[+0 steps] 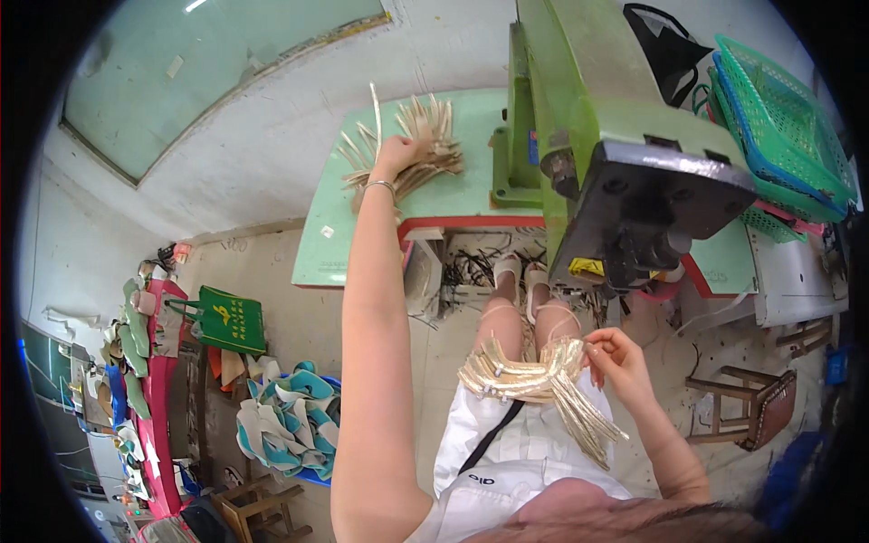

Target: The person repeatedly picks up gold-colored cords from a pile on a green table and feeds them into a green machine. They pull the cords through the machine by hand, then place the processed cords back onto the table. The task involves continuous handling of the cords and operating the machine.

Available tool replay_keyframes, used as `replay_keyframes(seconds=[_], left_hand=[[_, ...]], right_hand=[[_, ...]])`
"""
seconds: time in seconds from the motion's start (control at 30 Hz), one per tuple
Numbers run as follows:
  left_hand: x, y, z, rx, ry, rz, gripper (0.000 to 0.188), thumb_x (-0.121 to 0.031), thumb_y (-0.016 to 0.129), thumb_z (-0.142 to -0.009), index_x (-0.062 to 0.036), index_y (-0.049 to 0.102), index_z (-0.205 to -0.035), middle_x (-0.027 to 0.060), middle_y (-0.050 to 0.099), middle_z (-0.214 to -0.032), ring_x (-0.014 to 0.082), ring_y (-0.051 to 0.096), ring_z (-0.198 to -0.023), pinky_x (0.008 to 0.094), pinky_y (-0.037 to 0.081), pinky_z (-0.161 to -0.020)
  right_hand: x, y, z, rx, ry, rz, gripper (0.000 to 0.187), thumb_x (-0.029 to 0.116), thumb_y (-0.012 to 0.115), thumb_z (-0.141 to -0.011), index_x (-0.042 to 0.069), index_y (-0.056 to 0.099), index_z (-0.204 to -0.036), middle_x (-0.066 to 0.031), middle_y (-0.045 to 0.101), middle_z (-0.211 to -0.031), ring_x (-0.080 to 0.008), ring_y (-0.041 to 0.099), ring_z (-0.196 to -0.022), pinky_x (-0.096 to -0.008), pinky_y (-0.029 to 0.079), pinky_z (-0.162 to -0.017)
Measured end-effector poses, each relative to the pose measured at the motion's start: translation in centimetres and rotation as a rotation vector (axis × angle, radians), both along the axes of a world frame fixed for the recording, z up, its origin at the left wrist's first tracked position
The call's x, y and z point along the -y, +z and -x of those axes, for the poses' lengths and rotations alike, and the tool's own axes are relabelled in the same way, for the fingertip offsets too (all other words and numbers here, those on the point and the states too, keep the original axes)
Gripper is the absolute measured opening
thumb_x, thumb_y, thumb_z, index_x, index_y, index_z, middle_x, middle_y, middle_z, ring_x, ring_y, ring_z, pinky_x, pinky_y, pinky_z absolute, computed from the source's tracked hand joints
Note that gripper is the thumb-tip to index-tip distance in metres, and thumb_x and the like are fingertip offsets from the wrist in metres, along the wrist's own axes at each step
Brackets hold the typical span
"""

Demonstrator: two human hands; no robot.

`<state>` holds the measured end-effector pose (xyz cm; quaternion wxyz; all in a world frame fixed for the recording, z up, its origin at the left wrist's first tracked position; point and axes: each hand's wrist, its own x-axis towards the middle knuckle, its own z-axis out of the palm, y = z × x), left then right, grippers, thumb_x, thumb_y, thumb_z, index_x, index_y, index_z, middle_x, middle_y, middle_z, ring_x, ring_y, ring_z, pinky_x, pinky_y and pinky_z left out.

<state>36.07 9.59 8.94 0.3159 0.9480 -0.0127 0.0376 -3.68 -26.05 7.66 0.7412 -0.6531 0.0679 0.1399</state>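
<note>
Strip (375,110) points lengthwise toward the wall (453,43), beside the left hand (398,154) over the pile (441,161), grip hidden; rightward, the lap bundle (518,378) meets the right hand's (623,362) fingertips, their hold unclear to me.

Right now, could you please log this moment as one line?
left hand: at gold strip pile on green table | right hand: at edge of gold lap bundle | green machine: right of pile
</note>
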Motion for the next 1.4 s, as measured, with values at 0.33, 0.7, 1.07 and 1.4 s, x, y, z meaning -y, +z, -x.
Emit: replay_keyframes(seconds=[0.33, 0.7, 1.07, 1.4], left_hand=[[6.1, -0.3, 19.2, 0.564, -0.155, 0.313, 0.016, -0.016, 0.056, -0.085, -0.0014, 0.058, -0.093, 0.0146, 0.059, -0.091, 0.0326, 0.056, -0.089, 0.0382, 0.044, -0.077], [4.4, -10.4, 37.0, -0.087, -0.483, -0.296, 0.022, -0.030, 0.067, -0.073, -0.0085, 0.066, -0.076, 0.0049, 0.058, -0.084, 0.0236, 0.058, -0.085, 0.0348, 0.048, -0.067], [5.5, -4.8, 36.4, 0.055, -0.566, 0.045, 0.009, -0.013, 0.065, -0.079, -0.0062, 0.069, -0.083, 0.0039, 0.060, -0.073, 0.0187, 0.055, -0.063, 0.0282, 0.045, -0.058], [12.5, 4.8, 34.3, -0.237, -0.525, 0.710, 0.015, -0.007, 0.060, -0.086, 0.0038, 0.063, -0.076, 0.0034, 0.061, -0.073, 0.0074, 0.054, -0.064, 0.0205, 0.042, -0.059]], right_hand=[[-5.0, -10.4, -0.2, 0.635, 0.375, 0.872, 0.018, 0.019, 0.065, -0.079, 0.006, 0.061, -0.091, -0.0078, 0.055, -0.089, -0.0233, 0.052, -0.090, -0.0373, 0.040, -0.075], [-8.6, -13.8, 0.9, 0.614, 0.572, 0.900, 0.026, 0.021, 0.069, -0.072, 0.007, 0.060, -0.091, -0.0088, 0.051, -0.093, -0.0259, 0.046, -0.096, -0.0377, 0.034, -0.082], [-7.9, -10.3, -0.3, 0.587, 0.448, 0.531, 0.034, 0.025, 0.066, -0.080, 0.005, 0.058, -0.106, -0.0087, 0.055, -0.099, -0.0278, 0.050, -0.098, -0.0366, 0.037, -0.087], [2.2, 11.9, -8.0, 0.511, 0.764, 0.579, 0.016, 0.019, 0.066, -0.080, 0.003, 0.065, -0.084, -0.0068, 0.058, -0.073, -0.0177, 0.055, -0.064, -0.0298, 0.044, -0.058]])
